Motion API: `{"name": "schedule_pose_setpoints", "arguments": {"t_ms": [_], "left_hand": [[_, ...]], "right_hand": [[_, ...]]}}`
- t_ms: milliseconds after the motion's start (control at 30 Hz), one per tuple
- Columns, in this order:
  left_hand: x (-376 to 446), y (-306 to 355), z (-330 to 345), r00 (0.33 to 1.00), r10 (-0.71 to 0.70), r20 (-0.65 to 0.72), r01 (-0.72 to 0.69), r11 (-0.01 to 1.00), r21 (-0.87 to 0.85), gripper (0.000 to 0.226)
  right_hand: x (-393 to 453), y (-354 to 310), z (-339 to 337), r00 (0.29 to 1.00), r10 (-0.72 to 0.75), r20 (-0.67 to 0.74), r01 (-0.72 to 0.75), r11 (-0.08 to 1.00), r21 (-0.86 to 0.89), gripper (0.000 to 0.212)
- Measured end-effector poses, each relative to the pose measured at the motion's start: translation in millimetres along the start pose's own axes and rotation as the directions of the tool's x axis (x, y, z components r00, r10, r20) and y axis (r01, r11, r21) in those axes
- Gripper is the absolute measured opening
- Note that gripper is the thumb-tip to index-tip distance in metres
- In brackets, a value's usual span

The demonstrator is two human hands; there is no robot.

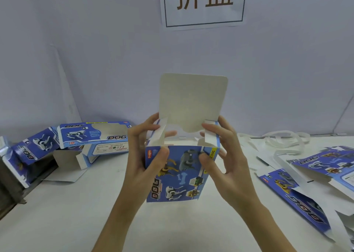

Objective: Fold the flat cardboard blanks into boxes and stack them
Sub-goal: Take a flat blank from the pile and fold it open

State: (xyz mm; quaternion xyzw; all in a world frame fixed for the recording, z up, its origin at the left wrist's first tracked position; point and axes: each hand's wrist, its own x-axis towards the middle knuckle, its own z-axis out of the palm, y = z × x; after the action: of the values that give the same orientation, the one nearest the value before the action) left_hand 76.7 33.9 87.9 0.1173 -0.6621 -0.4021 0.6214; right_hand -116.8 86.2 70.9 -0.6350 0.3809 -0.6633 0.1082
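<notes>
A blue printed box (183,177) with dog pictures stands upright over the middle of the white table (76,213), its white lid flap (193,102) raised straight up. My left hand (145,155) grips the box's left upper corner, thumb on the front, fingers on the left side flap (159,134). My right hand (222,155) grips the right upper corner, thumb on the front, index finger on the right side flap (210,132). Both side flaps lean inward over the open top.
Folded blue boxes (92,134) lie piled at the back left beside a dark gap at the table's left edge. Flat blanks (306,194) are heaped at the right, with white strapping loops (283,140) behind them. A paper sign (203,4) hangs on the wall.
</notes>
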Motion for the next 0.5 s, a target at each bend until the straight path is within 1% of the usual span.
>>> {"name": "schedule_pose_setpoints", "arguments": {"t_ms": [100, 200, 267, 400, 500], "left_hand": [[1, 4, 2, 0.997, 0.074, -0.008, -0.074, 0.997, 0.018, 0.029], [1, 5, 1, 0.996, 0.049, -0.075, -0.046, 0.998, 0.039, 0.029], [1, 5, 0, 0.992, 0.053, -0.114, -0.045, 0.997, 0.069, 0.030], [0, 6, 0, 0.991, 0.055, -0.121, -0.043, 0.994, 0.097, 0.032], [0, 7, 3, 0.992, 0.074, -0.102, -0.068, 0.996, 0.057, 0.029]], "right_hand": [[-2, -4, 3, 1.000, -0.010, -0.011, 0.010, 1.000, -0.001, 0.048], [-4, -8, 6, 1.000, -0.021, 0.003, 0.021, 1.000, -0.019, 0.045], [-5, -11, 8, 0.998, -0.053, 0.020, 0.054, 0.998, -0.038, 0.043], [-6, -18, 14, 0.997, -0.068, 0.045, 0.068, 0.998, 0.002, 0.047], [-5, -19, 15, 0.998, -0.070, 0.007, 0.070, 0.998, 0.008, 0.048]]}}
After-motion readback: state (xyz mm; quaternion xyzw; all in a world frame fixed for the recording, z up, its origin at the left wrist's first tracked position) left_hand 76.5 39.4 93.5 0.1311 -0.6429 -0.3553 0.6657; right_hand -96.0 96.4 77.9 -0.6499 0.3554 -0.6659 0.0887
